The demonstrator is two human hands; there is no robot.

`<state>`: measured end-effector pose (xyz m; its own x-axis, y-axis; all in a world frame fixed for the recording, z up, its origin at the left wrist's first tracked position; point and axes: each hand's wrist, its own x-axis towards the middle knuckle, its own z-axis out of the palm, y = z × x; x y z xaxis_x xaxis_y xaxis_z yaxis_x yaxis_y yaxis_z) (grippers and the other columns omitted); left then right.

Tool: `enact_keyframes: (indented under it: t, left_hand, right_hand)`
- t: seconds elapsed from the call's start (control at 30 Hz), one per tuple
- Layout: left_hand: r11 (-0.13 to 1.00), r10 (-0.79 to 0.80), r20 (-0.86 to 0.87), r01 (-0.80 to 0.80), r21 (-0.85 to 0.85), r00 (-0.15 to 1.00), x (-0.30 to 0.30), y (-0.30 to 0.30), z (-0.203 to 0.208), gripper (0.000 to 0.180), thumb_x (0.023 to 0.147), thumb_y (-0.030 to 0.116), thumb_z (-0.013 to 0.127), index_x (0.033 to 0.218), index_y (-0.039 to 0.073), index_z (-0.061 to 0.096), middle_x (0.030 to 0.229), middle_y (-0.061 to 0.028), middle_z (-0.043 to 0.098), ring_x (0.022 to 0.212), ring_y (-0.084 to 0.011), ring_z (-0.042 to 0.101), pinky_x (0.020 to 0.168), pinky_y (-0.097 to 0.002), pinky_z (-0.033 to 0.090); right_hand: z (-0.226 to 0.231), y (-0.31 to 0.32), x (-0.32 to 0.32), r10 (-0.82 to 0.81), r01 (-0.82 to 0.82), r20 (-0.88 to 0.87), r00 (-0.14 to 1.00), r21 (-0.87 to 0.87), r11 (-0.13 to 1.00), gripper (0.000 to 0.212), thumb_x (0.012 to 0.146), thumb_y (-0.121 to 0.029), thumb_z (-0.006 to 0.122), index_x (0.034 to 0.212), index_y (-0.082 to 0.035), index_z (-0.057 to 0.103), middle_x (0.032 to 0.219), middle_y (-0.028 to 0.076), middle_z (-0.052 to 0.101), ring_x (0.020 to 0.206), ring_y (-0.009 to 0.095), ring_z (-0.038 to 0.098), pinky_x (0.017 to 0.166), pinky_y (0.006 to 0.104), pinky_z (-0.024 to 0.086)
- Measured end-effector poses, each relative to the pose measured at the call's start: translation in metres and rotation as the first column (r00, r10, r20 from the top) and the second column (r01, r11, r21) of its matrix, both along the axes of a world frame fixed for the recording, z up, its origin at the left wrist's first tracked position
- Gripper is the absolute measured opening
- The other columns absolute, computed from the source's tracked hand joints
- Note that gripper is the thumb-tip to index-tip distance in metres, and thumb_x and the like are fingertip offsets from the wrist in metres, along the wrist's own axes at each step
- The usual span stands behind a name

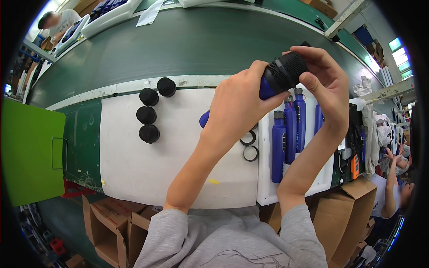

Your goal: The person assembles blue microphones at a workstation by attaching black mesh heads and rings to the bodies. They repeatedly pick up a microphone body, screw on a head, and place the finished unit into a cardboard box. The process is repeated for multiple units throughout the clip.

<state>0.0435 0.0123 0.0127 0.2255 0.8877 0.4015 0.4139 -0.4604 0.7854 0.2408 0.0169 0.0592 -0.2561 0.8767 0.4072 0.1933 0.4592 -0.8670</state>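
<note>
My left hand (234, 98) is closed round the blue body of a handheld microphone (286, 71), tilted so its black mesh head points up and right. Around that head curl the thumb and fingers of my right hand (330, 85), the thumb against the mesh. Several loose black mesh heads (149, 97) stand on the white work mat (178, 169) left of my hands. Below my left wrist lie black rings (250, 153), partly covered by the arm. To the right, blue microphone bodies (278, 147) rest in a white foam tray (264, 187), partly hidden by my right forearm.
Beyond the mat runs a green conveyor belt (192, 44) with a pale edge rail. A bright green panel (31, 152) stands at the left. Open cardboard boxes (344, 219) are below the table edge. An orange device (355, 166) lies right of the tray. Other people work at both sides.
</note>
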Motion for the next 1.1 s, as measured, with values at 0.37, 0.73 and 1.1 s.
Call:
enact_keyframes:
  t: [0.37, 0.73, 1.1]
  left_hand:
    - [0.987, -0.088, 0.098, 0.1, -0.123, 0.991, -0.007, -0.001, 0.008, 0.04, 0.079, 0.026, 0.082, 0.102, 0.0, 0.062, 0.076, -0.0099, 0.068, 0.064, -0.0167, 0.065, 0.061, -0.0304, 0.053]
    - [0.893, -0.216, 0.309, 0.316, -0.322, 0.926, -0.023, 0.001, 0.02, 0.034, 0.077, 0.024, 0.082, 0.095, 0.0, 0.065, 0.07, -0.0024, 0.064, 0.061, -0.0087, 0.058, 0.057, -0.0256, 0.047]
    - [0.984, -0.084, 0.114, 0.101, -0.149, 0.99, -0.013, 0.002, 0.009, 0.036, 0.078, 0.023, 0.081, 0.1, -0.001, 0.064, 0.073, -0.0086, 0.068, 0.063, -0.0141, 0.064, 0.061, -0.0282, 0.052]
  right_hand:
    - [0.002, 0.001, -0.006, 0.132, -0.122, -0.085, 0.988, 0.111, 0.986, 0.046, 0.09, -0.012, 0.072, 0.128, 0.009, 0.057, 0.122, 0.02, 0.065, 0.112, 0.025, 0.064, 0.099, 0.0378, 0.051]
    - [-0.001, 0.006, -0.013, 0.23, -0.209, -0.064, 0.971, 0.244, 0.947, 0.047, 0.092, -0.016, 0.069, 0.128, 0.012, 0.055, 0.124, 0.024, 0.062, 0.116, 0.03, 0.062, 0.101, 0.0414, 0.05]
    - [0.002, 0.003, -0.022, 0.043, -0.043, 0.003, 0.999, 0.032, 0.999, 0.059, 0.083, -0.027, 0.081, 0.127, 0.006, 0.059, 0.115, 0.016, 0.067, 0.107, 0.022, 0.065, 0.095, 0.0352, 0.053]
